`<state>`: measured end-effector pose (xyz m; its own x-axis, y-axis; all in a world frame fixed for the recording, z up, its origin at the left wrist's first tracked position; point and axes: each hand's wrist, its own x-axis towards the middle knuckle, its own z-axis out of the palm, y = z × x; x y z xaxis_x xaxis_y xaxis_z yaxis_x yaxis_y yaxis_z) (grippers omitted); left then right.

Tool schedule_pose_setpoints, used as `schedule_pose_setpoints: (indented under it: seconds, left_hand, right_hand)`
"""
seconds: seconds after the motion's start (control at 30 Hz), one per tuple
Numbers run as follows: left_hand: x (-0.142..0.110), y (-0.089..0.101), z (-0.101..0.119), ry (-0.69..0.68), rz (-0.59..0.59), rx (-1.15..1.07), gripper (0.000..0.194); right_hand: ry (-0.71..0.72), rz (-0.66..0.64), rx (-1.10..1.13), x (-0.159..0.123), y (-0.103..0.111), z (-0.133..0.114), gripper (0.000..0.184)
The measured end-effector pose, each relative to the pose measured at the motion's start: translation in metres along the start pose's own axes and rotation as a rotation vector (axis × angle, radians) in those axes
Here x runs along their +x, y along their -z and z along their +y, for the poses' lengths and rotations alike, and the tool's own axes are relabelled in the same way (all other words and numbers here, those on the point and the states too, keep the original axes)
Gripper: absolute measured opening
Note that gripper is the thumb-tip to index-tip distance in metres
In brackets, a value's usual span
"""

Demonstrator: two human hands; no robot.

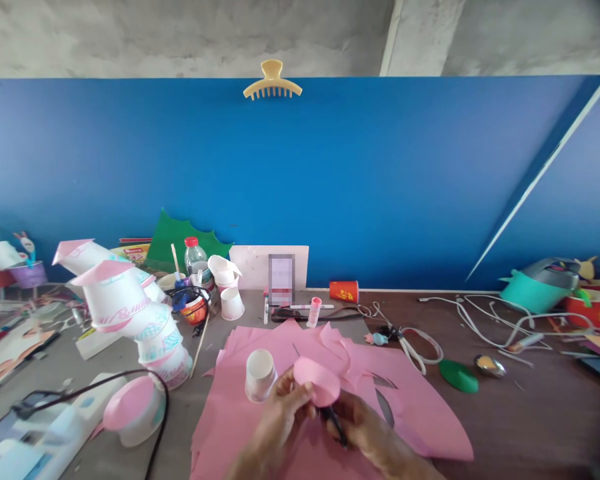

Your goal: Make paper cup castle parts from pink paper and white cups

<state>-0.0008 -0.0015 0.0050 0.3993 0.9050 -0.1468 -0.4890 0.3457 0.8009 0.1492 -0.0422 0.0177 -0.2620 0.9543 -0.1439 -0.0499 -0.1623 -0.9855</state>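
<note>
A blue partition (380, 167) rises behind the pink sheets (230, 413), by which we place everything here, and the dark desk (530, 413) spreads to their right. Well to their left leans a tower of paper cups (163, 340). Over the sheets' near middle we see both hands at work: the left hand (290, 407) pinches a pink oval (317, 381) between thumb and fingers, and the right hand (357, 423), curled just beneath, grips dark-handled scissors (336, 428). A white paper cup (260, 377) stands on the left part of the sheets, near the left hand, and a glue stick (313, 312) is upright at their far edge.

We judge the cup could be toppled should the left hand swing outward, and the oval could bend or be nicked should that pinch tighten or the scissors slip, with fingertips close enough to be caught too.

The oval, held above the sheets, tips its broad face up toward us, its long axis running from the sheets' far left toward their near right. The scissors' handles point toward the sheets' near right; we cannot tell how the blades sit, as the oval largely hides them.
</note>
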Motion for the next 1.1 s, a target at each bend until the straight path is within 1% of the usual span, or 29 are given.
schedule_pose_setpoints:
  seconds: [0.03, 0.1, 0.17, 0.23, 0.3, 0.37, 0.43, 0.53, 0.6, 0.7, 0.83, 1.1]
  left_hand:
    - [0.001, 0.001, -0.001, -0.019, 0.033, 0.033, 0.04]
    - [0.005, 0.004, -0.004, -0.052, 0.115, 0.118, 0.044]
    - [0.008, 0.006, -0.006, -0.071, 0.188, 0.208, 0.049]
    - [0.01, 0.006, -0.006, -0.084, 0.237, 0.276, 0.053]
    - [0.01, 0.004, -0.005, -0.089, 0.272, 0.326, 0.055]
    - [0.01, 0.001, -0.004, -0.087, 0.302, 0.35, 0.056]
    - [0.01, -0.001, -0.003, -0.087, 0.325, 0.358, 0.057]
    - [0.009, -0.001, -0.003, -0.086, 0.327, 0.346, 0.054]
    - [0.009, -0.001, -0.004, -0.075, 0.293, 0.312, 0.05]
    - [0.008, 0.0, -0.006, -0.057, 0.236, 0.195, 0.043]
    - [0.01, 0.002, -0.007, -0.03, 0.251, 0.084, 0.038]
    - [0.012, 0.007, -0.007, -0.011, 0.249, 0.198, 0.047]
  right_hand:
    - [-0.018, 0.032, 0.048, 0.0, 0.005, 0.002, 0.03]
    - [-0.031, 0.114, 0.103, -0.003, 0.017, 0.006, 0.041]
    - [-0.015, 0.178, 0.071, -0.007, 0.027, 0.01, 0.049]
    - [0.007, 0.207, -0.02, -0.011, 0.032, 0.012, 0.048]
    - [0.013, 0.229, -0.135, -0.014, 0.033, 0.013, 0.042]
    - [0.008, 0.248, -0.233, -0.015, 0.032, 0.014, 0.037]
    - [-0.008, 0.251, -0.278, -0.016, 0.033, 0.015, 0.034]
    - [-0.043, 0.242, -0.264, -0.017, 0.036, 0.016, 0.037]
    - [-0.066, 0.237, -0.235, -0.017, 0.036, 0.016, 0.039]
    - [-0.092, 0.228, -0.223, -0.017, 0.034, 0.015, 0.038]
    - [-0.085, 0.236, -0.257, -0.016, 0.029, 0.011, 0.036]
    - [-0.061, 0.24, -0.227, -0.016, 0.029, 0.013, 0.043]
